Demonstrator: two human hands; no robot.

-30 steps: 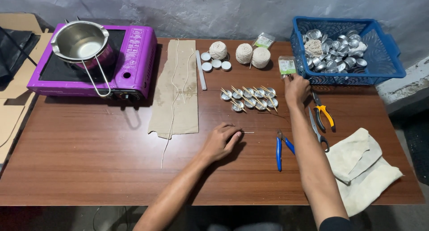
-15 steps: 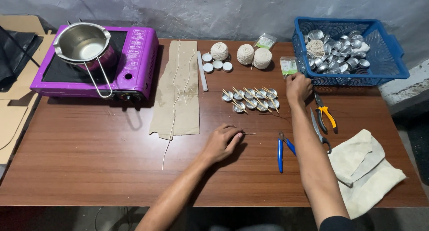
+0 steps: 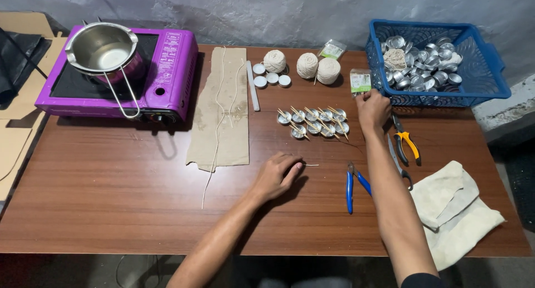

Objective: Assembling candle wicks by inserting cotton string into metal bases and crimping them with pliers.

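- The right hand (image 3: 372,108) reaches out to the far right of the surface (image 3: 111,199), fingers curled at the near edge of a small clear packet with a green label (image 3: 360,81); whether it pinches the packet or only touches it I cannot tell.
- Over the last second this hand has barely moved, staying at the packet's edge, so the work on the packet looks paused rather than advanced.
- The left hand (image 3: 277,175) has also stayed put, resting knuckles-up on the surface with fingertips closed together on a short, thin wick piece (image 3: 308,165) that pokes out to the right.
- Between the hands lies a cluster of small metal cups (image 3: 314,122), each crossed by wooden sticks.
- Just right of the right forearm lie orange-handled pliers (image 3: 405,140), scissors (image 3: 397,161) and blue-handled pliers (image 3: 352,185); a pale cloth (image 3: 454,210) sits near the corner.
- A second clear packet with a pale green label (image 3: 332,49) lies tilted behind three balls of twine (image 3: 307,66).
- The blue basket (image 3: 490,71) beyond the packet holds many empty metal cups.
- Far left, a purple portable stove (image 3: 167,71) bears a pale printed label panel and carries a steel pot (image 3: 103,48).
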